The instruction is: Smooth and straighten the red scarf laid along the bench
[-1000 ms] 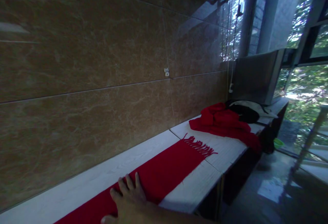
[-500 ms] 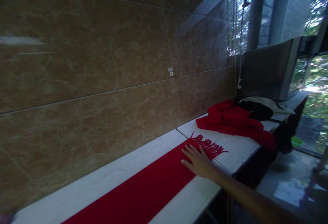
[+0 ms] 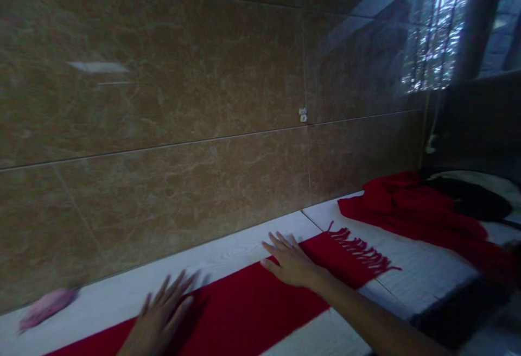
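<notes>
A red scarf point(image 3: 244, 312) lies flat along the white table, its fringed end toward the right. My right hand point(image 3: 291, 264) is open with fingers spread, over the scarf's far edge near the fringe. Its fingertips reach past the edge above the white surface. At the lower left, my left hand point(image 3: 163, 312) is open too, fingers spread and slightly blurred, above the scarf. Neither hand holds anything. Whether the left palm touches the cloth I cannot tell.
A crumpled red cloth point(image 3: 411, 209) lies at the right end of the table, beside a black and white bundle point(image 3: 472, 196). A small pink object point(image 3: 46, 307) sits at the far left by the wall. The brown marble-look wall point(image 3: 183, 128) runs along the table's back.
My left hand has come into view over the scarf. My right hand has shifted left along the scarf, away from the fringe. The view has turned left, showing the pink object.
</notes>
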`<action>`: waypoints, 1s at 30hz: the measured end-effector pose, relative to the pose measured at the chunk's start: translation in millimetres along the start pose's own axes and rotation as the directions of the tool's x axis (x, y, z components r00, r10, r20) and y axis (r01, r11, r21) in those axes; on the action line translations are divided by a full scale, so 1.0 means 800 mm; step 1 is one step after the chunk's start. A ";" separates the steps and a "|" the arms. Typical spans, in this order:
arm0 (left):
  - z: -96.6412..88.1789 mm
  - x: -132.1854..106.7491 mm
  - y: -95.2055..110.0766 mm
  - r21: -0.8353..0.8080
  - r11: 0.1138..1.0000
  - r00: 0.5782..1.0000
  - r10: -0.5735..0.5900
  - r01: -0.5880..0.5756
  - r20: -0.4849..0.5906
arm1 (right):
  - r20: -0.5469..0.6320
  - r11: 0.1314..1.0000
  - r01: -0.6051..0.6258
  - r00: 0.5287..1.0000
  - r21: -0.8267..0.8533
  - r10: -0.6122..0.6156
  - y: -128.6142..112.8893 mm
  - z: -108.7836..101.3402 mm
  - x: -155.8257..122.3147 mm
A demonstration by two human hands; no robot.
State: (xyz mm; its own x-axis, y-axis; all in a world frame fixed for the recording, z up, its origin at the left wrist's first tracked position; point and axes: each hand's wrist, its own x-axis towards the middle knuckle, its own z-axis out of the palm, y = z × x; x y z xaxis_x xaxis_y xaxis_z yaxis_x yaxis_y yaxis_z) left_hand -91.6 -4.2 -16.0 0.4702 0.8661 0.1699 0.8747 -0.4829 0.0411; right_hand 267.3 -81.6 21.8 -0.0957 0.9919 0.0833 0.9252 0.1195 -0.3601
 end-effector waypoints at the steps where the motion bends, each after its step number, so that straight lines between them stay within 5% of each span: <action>1: 0.003 0.018 0.025 -0.049 0.998 0.996 0.033 -0.029 0.081 | 0.015 0.999 0.047 0.999 0.000 -0.047 -0.008 0.010 0.015; 4: 0.012 0.076 0.092 -0.147 0.977 0.973 0.178 -0.156 0.146 | 0.042 0.994 0.105 0.994 -0.028 -0.104 -0.014 0.035 0.053; 6: 0.020 0.101 0.112 -0.164 0.973 0.966 0.193 -0.164 0.174 | 0.031 0.994 0.099 0.995 -0.049 -0.097 -0.007 0.046 0.070; 10: 0.031 0.108 0.100 -0.241 0.949 0.966 0.234 -0.202 0.111 | -0.020 0.994 0.100 0.995 -0.032 -0.101 0.013 0.054 0.082; 18: 0.020 0.107 0.098 -0.367 0.907 0.960 0.118 -0.208 -0.252 | -0.181 0.976 0.193 0.968 0.104 -0.172 0.033 0.064 0.093; 24: 0.025 0.107 0.097 -0.473 0.880 0.983 -0.043 -0.048 -0.178 | -0.470 0.927 0.302 0.866 0.220 -0.171 0.022 0.055 0.095; 30: 0.032 0.105 0.096 -0.467 0.882 0.990 -0.004 -0.061 -0.138 | -0.417 0.908 0.251 0.904 0.334 -0.096 0.016 0.044 0.085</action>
State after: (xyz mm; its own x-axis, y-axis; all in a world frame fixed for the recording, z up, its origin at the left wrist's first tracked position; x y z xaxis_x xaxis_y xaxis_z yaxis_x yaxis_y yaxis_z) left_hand 18.4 34.5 -23.6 0.4458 0.8419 0.3041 0.6880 -0.5396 0.4853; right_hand 259.6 -11.3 -9.9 -0.0224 0.8672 0.4975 0.6937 0.3718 -0.6169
